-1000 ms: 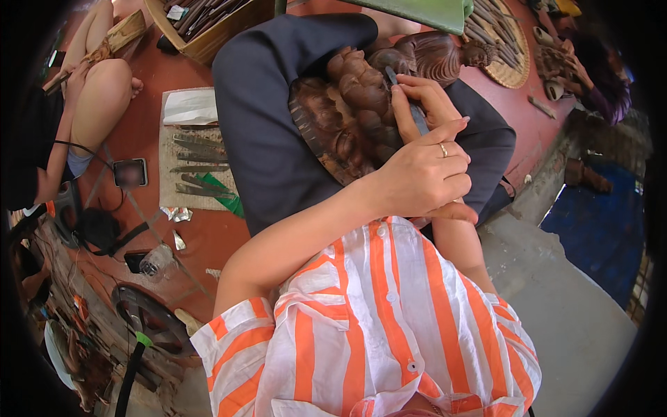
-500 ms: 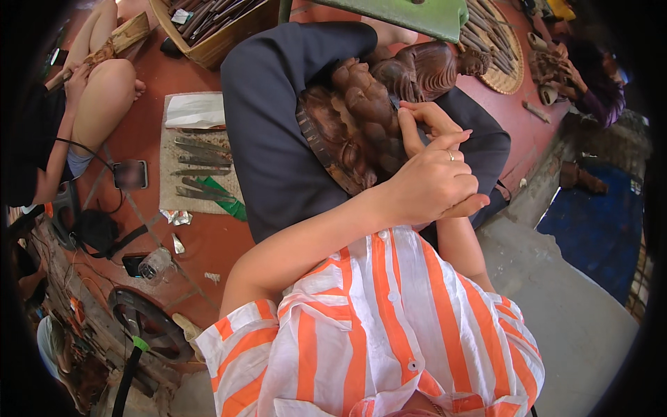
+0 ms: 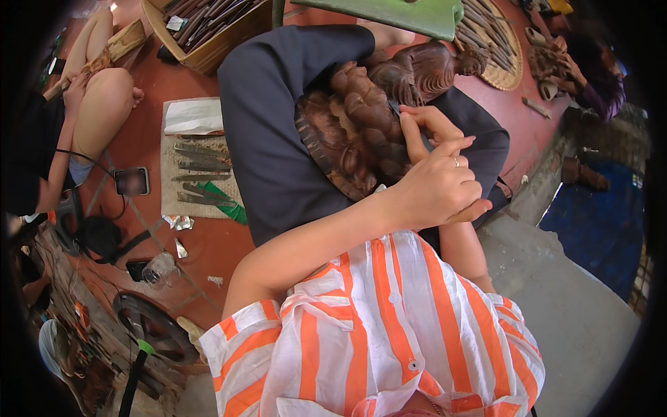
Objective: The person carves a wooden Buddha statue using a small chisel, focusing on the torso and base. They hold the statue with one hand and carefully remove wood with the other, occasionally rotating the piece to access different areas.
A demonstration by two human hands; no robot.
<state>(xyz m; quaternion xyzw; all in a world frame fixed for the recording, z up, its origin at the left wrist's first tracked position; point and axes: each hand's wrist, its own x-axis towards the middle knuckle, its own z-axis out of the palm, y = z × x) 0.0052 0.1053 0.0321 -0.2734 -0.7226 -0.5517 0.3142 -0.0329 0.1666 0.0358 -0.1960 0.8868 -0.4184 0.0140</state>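
Since the first frame, the narrow metal blade [image 3: 395,108] has come back toward the body along the carved petals, both hands going with it, while the dark wooden carving [image 3: 368,111] stays tipped on its side across the person's lap [image 3: 267,125]. The right hand [image 3: 429,124] pinches the blade between thumb and fingers near its tip; the left hand [image 3: 434,184] curls over behind, its little finger sticking out, though I cannot tell whether those fingers close on the tool. The carving looks solid, so it is probably heavy and stiff, with a smooth surface that could slide on cloth; the petal edges and the figure's small head seem the likeliest parts to chip. The thick base rim, or the bulk of the torso, would make the safer hold. Beyond the knees, a tan box [image 3: 233,45] is crowded with dark slender sticks, and a round woven tray [image 3: 514,78] carries more of them. On the floor stands a clear cup [image 3: 160,267], its contents too unclear to tell.
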